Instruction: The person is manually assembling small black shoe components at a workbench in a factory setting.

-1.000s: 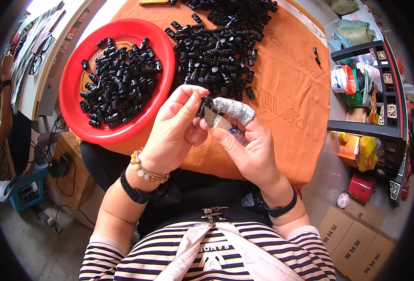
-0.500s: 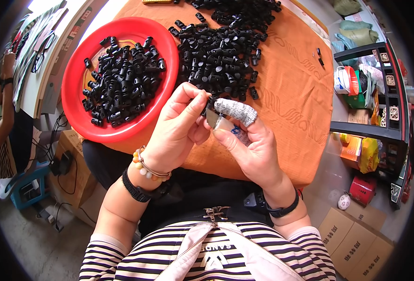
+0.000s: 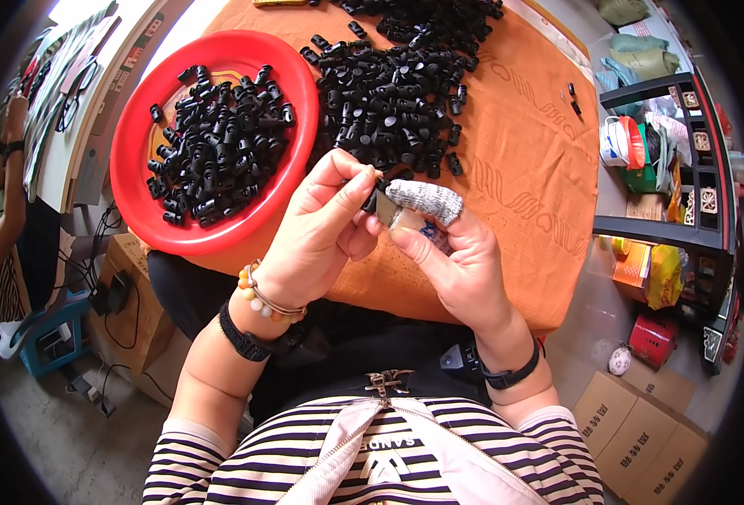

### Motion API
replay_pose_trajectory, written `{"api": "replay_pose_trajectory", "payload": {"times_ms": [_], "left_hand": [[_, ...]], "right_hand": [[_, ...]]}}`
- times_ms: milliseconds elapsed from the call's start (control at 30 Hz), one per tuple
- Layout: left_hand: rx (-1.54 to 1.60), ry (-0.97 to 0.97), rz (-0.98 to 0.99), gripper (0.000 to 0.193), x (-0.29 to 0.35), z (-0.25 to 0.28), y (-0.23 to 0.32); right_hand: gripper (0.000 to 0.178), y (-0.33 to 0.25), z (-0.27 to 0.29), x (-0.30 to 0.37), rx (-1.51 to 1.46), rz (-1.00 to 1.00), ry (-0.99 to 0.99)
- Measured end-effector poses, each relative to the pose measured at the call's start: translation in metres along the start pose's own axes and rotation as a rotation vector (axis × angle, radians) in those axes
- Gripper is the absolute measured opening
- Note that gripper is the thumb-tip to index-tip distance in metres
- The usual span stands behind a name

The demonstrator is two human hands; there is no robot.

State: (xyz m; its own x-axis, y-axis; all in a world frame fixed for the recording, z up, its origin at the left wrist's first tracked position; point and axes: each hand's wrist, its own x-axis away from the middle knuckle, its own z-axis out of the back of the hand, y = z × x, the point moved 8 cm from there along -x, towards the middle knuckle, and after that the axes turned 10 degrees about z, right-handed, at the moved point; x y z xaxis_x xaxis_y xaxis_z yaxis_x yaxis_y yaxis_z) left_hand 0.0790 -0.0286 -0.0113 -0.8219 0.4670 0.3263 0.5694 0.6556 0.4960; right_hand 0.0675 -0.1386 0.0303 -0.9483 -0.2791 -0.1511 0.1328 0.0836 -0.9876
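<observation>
My left hand [image 3: 311, 220] pinches a small black cord lock [image 3: 373, 200] between thumb and fingertips, over the near edge of the orange cloth. Close against that piece is a flat metal blade [image 3: 386, 209] with a pale wrapped grip, held in my right hand [image 3: 470, 271]. A grey knitted finger cover [image 3: 427, 199] wraps the right index finger, which lies along the tool. My fingers hide much of the cord lock and the grip. Beyond my hands spreads a large heap of black cord locks [image 3: 389, 105]. More of them [image 3: 220, 147] fill the red round tray [image 3: 128, 172] at the left.
An orange cloth [image 3: 528, 244] covers the table. A few loose black pieces [image 3: 575, 105] lie at its far right. Right of the table stand a dark shelf rack [image 3: 662, 231] and cardboard boxes [image 3: 633, 433]. A blue stool [image 3: 48, 341] and cables occupy the left floor.
The blade and the right fingertips have shifted very slightly, with the blade now tilted differently against the cord lock. Both hands keep their grips, and the heap and tray look the same.
</observation>
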Motion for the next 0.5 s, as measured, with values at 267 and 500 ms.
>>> {"api": "replay_pose_trajectory", "payload": {"times_ms": [267,500], "left_hand": [[0.002,-0.037,0.004,0.01,-0.001,-0.003,0.001],[-0.012,-0.052,0.03,0.01,-0.001,-0.004,-0.001]], "right_hand": [[0.031,0.002,0.002,-0.004,-0.223,-0.135,0.047],[0.038,0.005,0.003,-0.017,-0.188,-0.083,0.137]]}}
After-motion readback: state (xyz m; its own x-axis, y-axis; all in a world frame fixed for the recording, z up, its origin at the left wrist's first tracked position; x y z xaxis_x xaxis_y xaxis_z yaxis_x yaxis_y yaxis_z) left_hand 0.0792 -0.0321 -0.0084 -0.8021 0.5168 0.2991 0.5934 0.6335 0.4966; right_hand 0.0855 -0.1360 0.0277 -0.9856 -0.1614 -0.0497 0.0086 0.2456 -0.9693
